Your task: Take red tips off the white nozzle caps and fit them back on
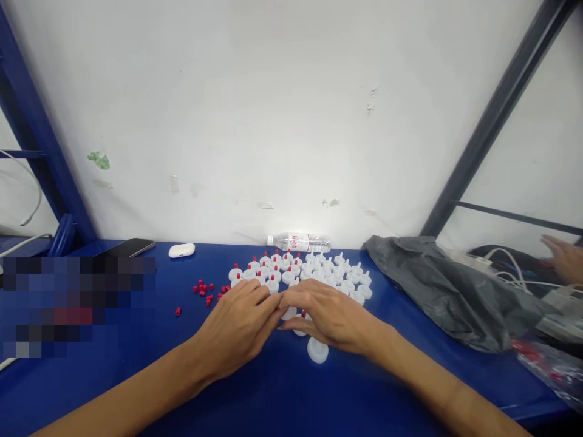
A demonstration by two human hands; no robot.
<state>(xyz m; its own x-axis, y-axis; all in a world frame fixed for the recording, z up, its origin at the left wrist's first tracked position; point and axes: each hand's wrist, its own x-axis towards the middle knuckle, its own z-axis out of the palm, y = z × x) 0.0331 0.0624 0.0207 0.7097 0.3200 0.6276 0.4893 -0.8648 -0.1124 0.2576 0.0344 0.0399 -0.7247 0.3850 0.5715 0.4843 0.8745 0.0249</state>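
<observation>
My left hand [241,321] and my right hand [334,312] meet at the fingertips above the blue table. The left fingers are pressed together, and whatever they pinch is hidden. My right fingers and thumb curve toward the left fingertips. A white cap [289,314] shows partly between them; I cannot tell whether it is held or lies behind. Under the right palm is a white cap with a red tip [303,315]. Closer to me lies a plain white round cap [317,350]. Beyond the hands stand several white nozzle caps [350,276], those on the left with red tips [276,258].
Loose red tips [203,288] lie left of the caps. A plastic bottle [299,242] lies along the wall. A white case [181,250] and a phone [125,249] are at the back left. A grey plastic bag [437,285] covers the right side, near another person's hand [565,258].
</observation>
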